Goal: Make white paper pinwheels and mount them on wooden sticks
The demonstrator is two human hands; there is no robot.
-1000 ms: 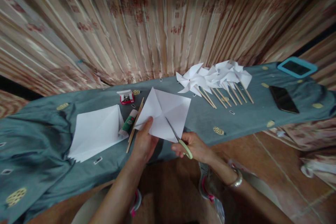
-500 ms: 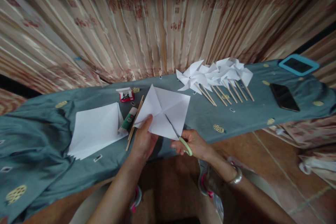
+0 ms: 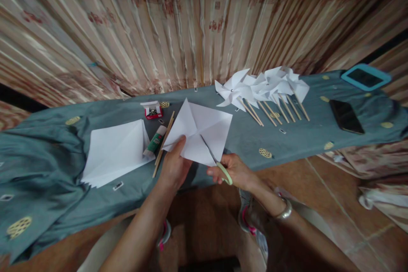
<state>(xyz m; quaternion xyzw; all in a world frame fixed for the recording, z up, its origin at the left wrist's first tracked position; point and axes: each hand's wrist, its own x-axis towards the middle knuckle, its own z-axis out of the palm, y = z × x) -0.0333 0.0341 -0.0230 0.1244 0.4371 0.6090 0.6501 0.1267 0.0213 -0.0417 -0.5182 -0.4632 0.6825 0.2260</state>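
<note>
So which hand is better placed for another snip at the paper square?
Right, I'd say: the right hand holds the green-handled scissors, blades at the paper square. The left hand pinches its near-left edge, thumb on top, so likely suits steadying.

the creased sheet is smooth, matt white paper, like the pinwheels along the far edge of the bench; their sticks look like bare wood. the scissors pair metal blades with smooth plastic handles. the cloth is rumpled, faintly shiny; the phone near the right end is glossy.
</note>
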